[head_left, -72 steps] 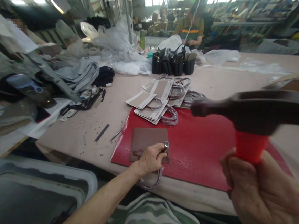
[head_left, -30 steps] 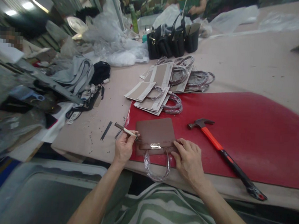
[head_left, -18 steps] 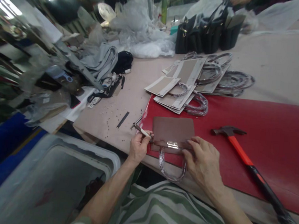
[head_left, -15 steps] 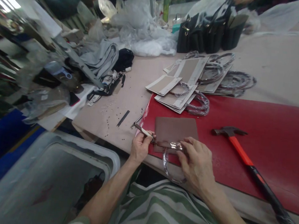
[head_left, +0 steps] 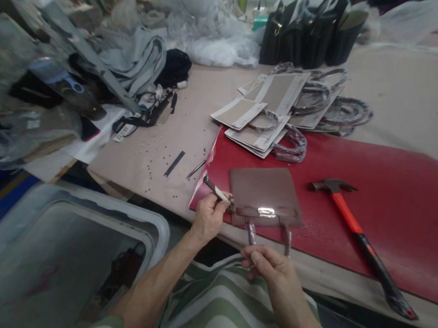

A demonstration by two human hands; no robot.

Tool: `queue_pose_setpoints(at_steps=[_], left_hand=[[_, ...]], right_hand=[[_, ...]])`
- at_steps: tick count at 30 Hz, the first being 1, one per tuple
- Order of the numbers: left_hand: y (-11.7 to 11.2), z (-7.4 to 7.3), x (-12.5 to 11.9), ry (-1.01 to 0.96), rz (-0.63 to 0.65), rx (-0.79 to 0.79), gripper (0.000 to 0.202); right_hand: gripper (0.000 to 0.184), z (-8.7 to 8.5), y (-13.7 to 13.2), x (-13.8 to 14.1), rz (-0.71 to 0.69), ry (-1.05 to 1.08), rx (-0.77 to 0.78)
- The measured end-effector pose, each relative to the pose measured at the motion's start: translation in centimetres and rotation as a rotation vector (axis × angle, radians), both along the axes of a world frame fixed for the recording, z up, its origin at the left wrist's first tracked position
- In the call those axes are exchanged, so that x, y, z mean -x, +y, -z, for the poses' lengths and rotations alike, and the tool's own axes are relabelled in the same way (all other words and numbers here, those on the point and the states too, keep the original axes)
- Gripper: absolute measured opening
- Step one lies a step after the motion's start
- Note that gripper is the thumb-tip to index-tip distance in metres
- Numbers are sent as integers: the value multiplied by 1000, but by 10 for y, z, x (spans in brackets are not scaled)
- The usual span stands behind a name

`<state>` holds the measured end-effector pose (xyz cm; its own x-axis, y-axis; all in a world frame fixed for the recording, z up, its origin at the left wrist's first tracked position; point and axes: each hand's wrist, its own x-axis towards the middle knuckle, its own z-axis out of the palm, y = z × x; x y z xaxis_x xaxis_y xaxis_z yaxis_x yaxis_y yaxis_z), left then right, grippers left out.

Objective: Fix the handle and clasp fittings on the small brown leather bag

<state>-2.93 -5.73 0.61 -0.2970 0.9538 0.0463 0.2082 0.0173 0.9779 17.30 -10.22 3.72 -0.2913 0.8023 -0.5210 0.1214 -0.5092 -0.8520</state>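
Note:
A brown leather bag panel (head_left: 264, 190) lies on the red mat (head_left: 371, 196) near the table's front edge, a shiny metal clasp at its lower edge. Its plastic-wrapped handle (head_left: 251, 233) hangs over the edge. My right hand (head_left: 267, 264) is closed around the bottom of that handle. My left hand (head_left: 209, 216) pinches a thin punch tool (head_left: 213, 186) beside the panel's left corner. A hammer (head_left: 354, 230) with an orange and black grip lies on the mat to the right, apart from both hands.
A stack of beige bag panels (head_left: 263, 109) and wrapped handles (head_left: 337, 110) lies behind the mat. Black bags (head_left: 308, 34) stand farther back. Cloth, plastic and clutter (head_left: 135, 66) fill the left. A grey bin (head_left: 64, 253) sits below the table at the left.
My right hand laid the hammer on the mat, pressed on the panel's clasp, then slid down to grip the handle. My left hand kept the punch tool at the panel's left corner.

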Motion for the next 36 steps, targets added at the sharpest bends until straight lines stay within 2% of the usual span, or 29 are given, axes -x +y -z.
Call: queue_pose_setpoints(at_steps=[2,4,9,11,12,14,17,19,21,25,28,31,34,36], left_hand=[[0,-2,-1,12,17,16,18],[0,-3,-1,39,27,24,18],[1,-4,0,131,53,-4,17],[1,-4,0,133,51,-7,17],[1,-4,0,128,48,-6,17],[1,-5,0,112,46,-1,17],[1,-7,0,81,51,17,17],[2,-9,0,64,45,34,16],[4,-11,0,38,40,41,15],[15,-13,-1,-35,43,-6,17],[25,-11,-3,-56,72,-11,18],[31,-9,-4,-70,104,31,18],[33,-7,-2,-104,124,54,20],[35,-5,0,-135,127,59,21]], right_hand=[[47,5,-7,-2,1,125,218],[52,9,-13,-4,-88,140,237],[62,24,-41,-13,-416,-162,-168],[63,34,-50,-17,-485,-214,-262],[64,40,-52,-18,-491,-223,-262],[65,52,-50,-18,-417,-203,-178],[59,65,-40,-14,-104,30,21],[52,68,-35,-9,91,259,123],[46,65,-34,-5,182,407,147],[44,55,-37,-1,178,411,-23],[43,51,-36,0,136,278,-153],[42,50,-27,1,190,156,-280],[39,45,-12,5,260,187,-380],[31,39,-1,7,303,272,-355]])
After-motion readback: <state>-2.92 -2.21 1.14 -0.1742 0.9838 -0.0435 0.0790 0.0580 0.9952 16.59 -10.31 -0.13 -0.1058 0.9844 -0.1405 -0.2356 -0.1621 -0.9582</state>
